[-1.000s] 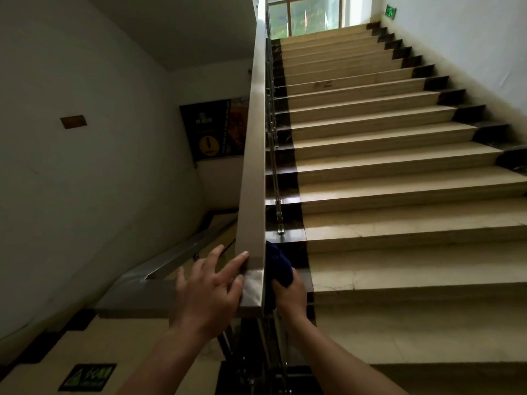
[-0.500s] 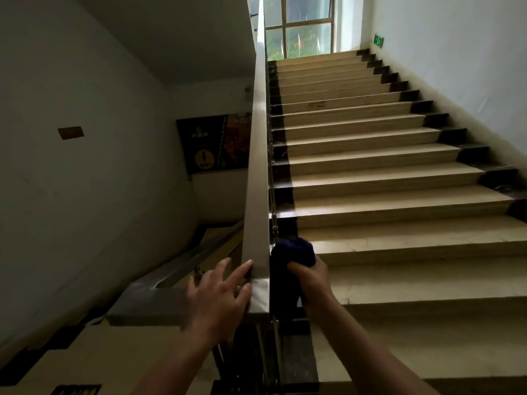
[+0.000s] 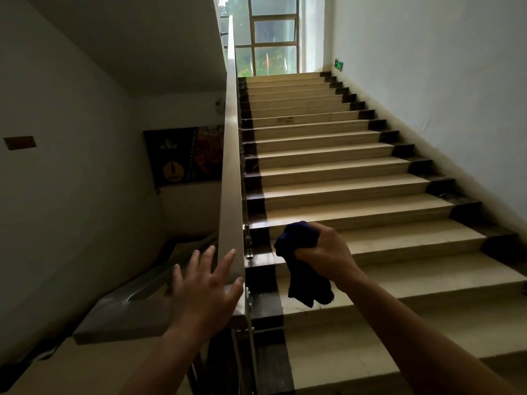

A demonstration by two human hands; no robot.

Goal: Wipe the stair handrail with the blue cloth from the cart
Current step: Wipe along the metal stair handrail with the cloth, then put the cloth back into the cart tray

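The metal stair handrail point(image 3: 231, 155) climbs from the bottom centre up to the top of the flight. My right hand point(image 3: 325, 252) is shut on the dark blue cloth point(image 3: 305, 269), which hangs bunched from my fist. The cloth is off the rail, a short way to its right, over the lower steps. My left hand point(image 3: 204, 289) is open with fingers spread, at the rail's lower end where it bends; thumb and forefinger lie at the rail's edge. No cart is in view.
Beige steps point(image 3: 342, 189) with dark edging rise to a window point(image 3: 273, 38). A white wall point(image 3: 442, 95) closes the right side. Left of the rail is the stairwell drop, a lower handrail point(image 3: 137, 297) and a dark poster point(image 3: 182, 155).
My right hand has pulled the cloth away from the rail's side, up and to the right. My left hand has lifted its grip and spread its fingers. The view has tilted upward.
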